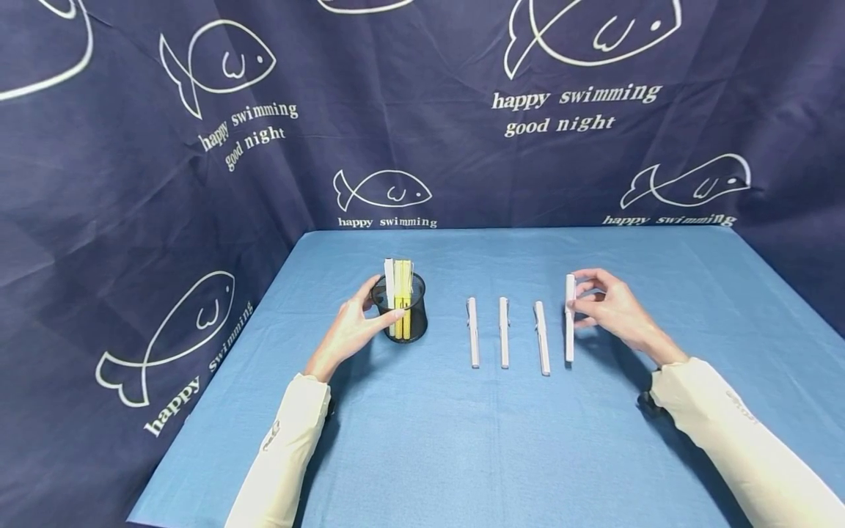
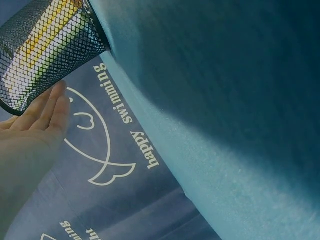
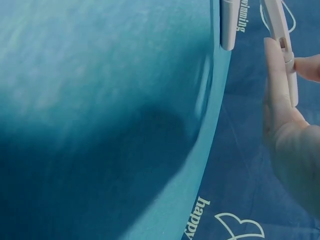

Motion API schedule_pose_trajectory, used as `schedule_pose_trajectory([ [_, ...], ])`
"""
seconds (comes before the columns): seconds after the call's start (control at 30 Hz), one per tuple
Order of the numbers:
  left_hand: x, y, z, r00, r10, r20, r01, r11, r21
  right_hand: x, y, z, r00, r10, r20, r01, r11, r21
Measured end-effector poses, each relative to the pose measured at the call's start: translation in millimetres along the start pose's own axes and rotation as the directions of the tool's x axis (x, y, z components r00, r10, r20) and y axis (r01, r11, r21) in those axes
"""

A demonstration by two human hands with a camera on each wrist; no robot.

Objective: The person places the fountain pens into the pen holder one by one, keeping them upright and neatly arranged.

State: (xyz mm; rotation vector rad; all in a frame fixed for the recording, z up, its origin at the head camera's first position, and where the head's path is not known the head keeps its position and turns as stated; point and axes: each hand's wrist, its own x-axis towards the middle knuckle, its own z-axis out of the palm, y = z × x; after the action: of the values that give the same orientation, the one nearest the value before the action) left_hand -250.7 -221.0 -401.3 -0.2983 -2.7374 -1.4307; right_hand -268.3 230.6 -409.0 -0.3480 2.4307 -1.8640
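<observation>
A black mesh pen holder (image 1: 417,323) stands on the left part of the table, with white and yellow pens (image 1: 404,282) inside. My left hand (image 1: 356,323) holds it from the left, thumb across the front; in the left wrist view fingers lie along the mesh holder (image 2: 50,55). My right hand (image 1: 610,312) pinches a white pen (image 1: 570,330) between thumb and fingers, and this clipped pen (image 3: 275,17) also shows in the right wrist view. Three white pens lie between the hands: a left one (image 1: 473,334), a middle one (image 1: 505,334) and a right one (image 1: 542,341).
A blue cloth (image 1: 422,440) covers the table. Behind it and along the left hangs a dark blue curtain (image 1: 462,169) with white fish drawings and lettering. The table's back edge meets that curtain.
</observation>
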Motion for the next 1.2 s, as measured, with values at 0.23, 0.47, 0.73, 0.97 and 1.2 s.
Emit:
schedule_pose_trajectory([
  [0.23, -0.4, 0.7, -0.2, 1.0, -0.007, 0.001, 0.007, 1.0, 0.0, 2, -7, 6, 0.999, -0.039, -0.023, 0.038, 0.999, -0.022],
  [0.47, 0.0, 1.2, -0.4, 1.0, 0.003, 0.001, -0.003, 1.0, -0.008, 5, -8, 12, 0.996, -0.091, -0.022, 0.091, 0.996, -0.001],
  [0.73, -1.5, 3.0, -0.1, 1.0, 0.009, 0.004, -0.009, 1.0, -0.027, 7, -11, 19, 0.992, -0.117, -0.035, 0.118, 0.993, 0.029],
  [0.97, -0.7, 3.2, 0.9, 1.0, 0.003, 0.004, -0.003, 1.0, -0.023, 8, -11, 24, 0.99, -0.138, -0.032, 0.139, 0.989, 0.053],
  [1.2, -1.3, 3.5, 0.6, 1.0, -0.011, 0.003, 0.011, 1.0, -0.017, 13, -13, 30, 0.989, -0.144, -0.021, 0.145, 0.987, 0.07],
])
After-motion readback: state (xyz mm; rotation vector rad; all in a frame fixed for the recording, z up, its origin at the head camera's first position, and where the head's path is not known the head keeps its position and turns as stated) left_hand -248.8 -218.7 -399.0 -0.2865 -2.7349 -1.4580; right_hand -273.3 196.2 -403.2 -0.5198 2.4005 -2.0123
